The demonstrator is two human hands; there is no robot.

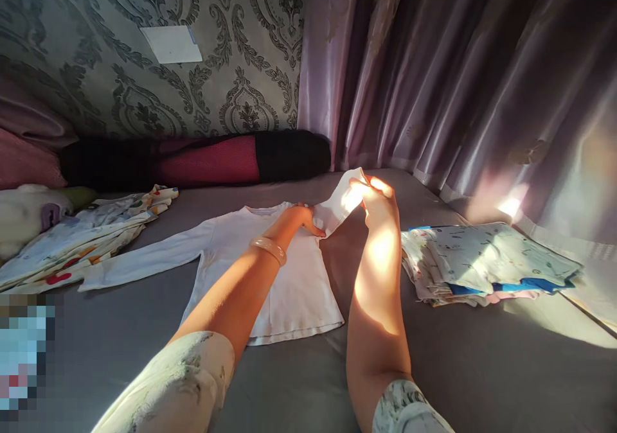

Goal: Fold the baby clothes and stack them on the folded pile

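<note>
A small white long-sleeved shirt (299, 279) lies spread on the grey bed sheet, its neckline toward the wall. Its left sleeve stretches flat to the left. My right hand (378, 192) pinches the cuff end of the other sleeve (340, 202) and holds it raised off the bed in sunlight. At the shoulder end of that sleeve is my left hand (308, 220), thumb and fingers closed on the fabric; some of its fingers are hidden. A pale bangle circles my left wrist.
Folded clothes (501, 259) are stacked to the right. Loose patterned clothes (106, 234) lie at the left beside a fluffy white item (26, 218). A black and dark pink long bundle (207, 160) runs along the wall. Purple curtains (424, 73) hang at the right.
</note>
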